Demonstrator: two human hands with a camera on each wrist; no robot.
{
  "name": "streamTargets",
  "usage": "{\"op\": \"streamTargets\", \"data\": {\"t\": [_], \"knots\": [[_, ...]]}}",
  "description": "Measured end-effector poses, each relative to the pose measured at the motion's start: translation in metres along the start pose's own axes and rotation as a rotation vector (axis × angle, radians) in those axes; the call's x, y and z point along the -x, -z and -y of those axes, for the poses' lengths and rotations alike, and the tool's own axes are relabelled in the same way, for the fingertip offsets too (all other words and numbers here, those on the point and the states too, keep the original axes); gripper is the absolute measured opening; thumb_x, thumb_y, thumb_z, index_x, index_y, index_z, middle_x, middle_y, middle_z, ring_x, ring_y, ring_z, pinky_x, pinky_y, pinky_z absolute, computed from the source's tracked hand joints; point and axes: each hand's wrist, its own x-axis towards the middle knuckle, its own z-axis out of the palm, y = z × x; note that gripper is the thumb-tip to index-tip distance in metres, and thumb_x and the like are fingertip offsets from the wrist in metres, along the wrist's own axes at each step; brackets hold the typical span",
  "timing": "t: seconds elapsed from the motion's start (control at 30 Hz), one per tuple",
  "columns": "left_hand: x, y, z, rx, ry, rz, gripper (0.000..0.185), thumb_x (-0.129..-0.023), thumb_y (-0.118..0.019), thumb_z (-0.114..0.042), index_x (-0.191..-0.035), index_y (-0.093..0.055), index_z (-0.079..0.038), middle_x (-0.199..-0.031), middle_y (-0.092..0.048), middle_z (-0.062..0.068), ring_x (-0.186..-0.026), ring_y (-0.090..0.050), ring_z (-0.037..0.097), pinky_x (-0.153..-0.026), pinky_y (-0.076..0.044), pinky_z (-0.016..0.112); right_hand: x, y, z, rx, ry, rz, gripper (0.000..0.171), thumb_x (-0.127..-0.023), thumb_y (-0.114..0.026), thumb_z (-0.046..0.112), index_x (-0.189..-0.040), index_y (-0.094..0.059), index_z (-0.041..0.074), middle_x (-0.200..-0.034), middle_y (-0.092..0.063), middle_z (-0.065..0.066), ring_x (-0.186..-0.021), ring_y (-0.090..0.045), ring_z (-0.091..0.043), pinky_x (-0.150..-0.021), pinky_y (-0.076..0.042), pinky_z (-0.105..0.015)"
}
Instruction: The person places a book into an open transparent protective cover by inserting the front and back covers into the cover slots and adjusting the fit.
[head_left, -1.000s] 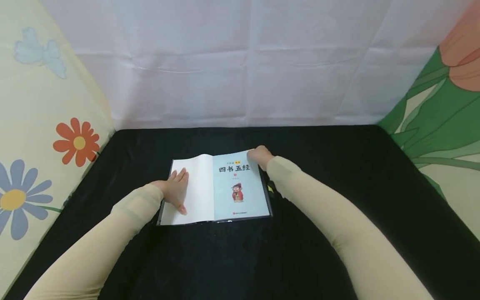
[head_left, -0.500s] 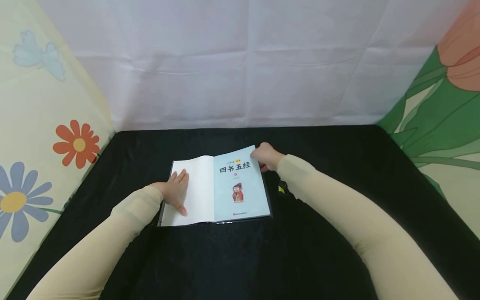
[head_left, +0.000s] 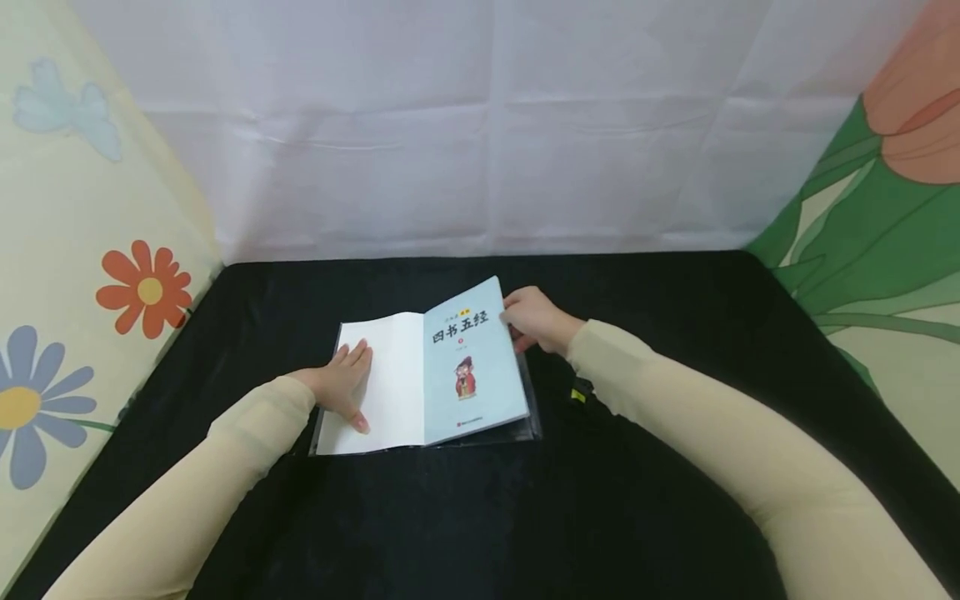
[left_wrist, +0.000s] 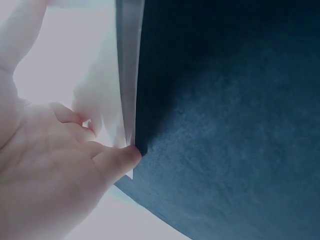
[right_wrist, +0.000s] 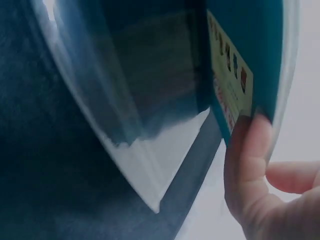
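An open book (head_left: 461, 371) with a light-blue title page and a small red-robed figure lies on the black cloth. My left hand (head_left: 343, 385) rests with spread fingers on the white left page (head_left: 399, 383). In the left wrist view, one finger of that hand (left_wrist: 55, 160) reaches the page edge. My right hand (head_left: 542, 321) pinches the book's upper right edge, and the right side is tilted up. Beneath it shows a clear plastic book cover (right_wrist: 150, 172). The right wrist view shows the teal back (right_wrist: 265, 55) with a printed panel, gripped between fingers and thumb.
Black cloth (head_left: 465, 525) covers the table around the book. A white cloth backdrop (head_left: 480, 167) hangs behind, with flower-printed panels at left and right. A small black and yellow item (head_left: 581, 390) shows beside the right sleeve.
The book's right side has lifted and tilted away from the clear cover, uncovering it at the lower right. My right hand has shifted slightly with it; the left hand stays on the page.
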Motion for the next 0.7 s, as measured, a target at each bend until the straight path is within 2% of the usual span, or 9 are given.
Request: {"op": "streamTargets", "data": {"t": [0.27, 0.47, 0.57, 0.7], "knots": [[0.004, 0.001, 0.003, 0.005, -0.001, -0.022, 0.123, -0.070, -0.086, -0.037, -0.148, -0.007, 0.014, -0.157, 0.007, 0.030, -0.142, 0.011, 0.049, -0.114, -0.005, 0.057, 0.014, -0.008, 0.019, -0.083, 0.073, 0.019, 0.036, -0.101, -0.046, 0.008, -0.132, -0.049, -0.010, -0.115, -0.062, -0.028, -0.072, -0.064, -0.018, -0.048, -0.050, -0.025], [0.011, 0.005, 0.003, 0.010, 0.006, -0.026, 0.118, -0.072, -0.085, -0.039, -0.148, -0.013, 0.014, -0.157, -0.001, 0.031, -0.143, 0.003, 0.049, -0.113, -0.010, 0.058, 0.016, -0.016, 0.028, -0.080, 0.107, 0.018, 0.035, -0.102, -0.048, 0.011, -0.132, -0.051, -0.007, -0.114, -0.063, -0.024, -0.075, -0.064, -0.018, -0.047, -0.050, -0.025], [0.015, 0.008, 0.002, 0.005, -0.021, -0.048, 0.111, -0.076, -0.081, -0.040, -0.147, -0.016, 0.015, -0.156, -0.005, 0.033, -0.142, -0.001, 0.050, -0.113, -0.012, 0.057, 0.016, -0.019, 0.031, -0.089, 0.115, 0.016, 0.035, -0.102, -0.049, 0.011, -0.131, -0.051, -0.006, -0.114, -0.064, -0.024, -0.075, -0.064, -0.018, -0.047, -0.049, -0.025], [0.019, 0.011, -0.003, 0.089, -0.044, -0.098, 0.102, -0.085, -0.073, -0.041, -0.148, -0.014, 0.014, -0.156, -0.004, 0.032, -0.143, 0.001, 0.048, -0.114, -0.010, 0.057, 0.018, -0.023, 0.036, -0.089, 0.129, 0.019, 0.035, -0.102, -0.051, 0.012, -0.131, -0.052, -0.005, -0.114, -0.064, -0.023, -0.075, -0.065, -0.019, -0.048, -0.050, -0.026]]}}
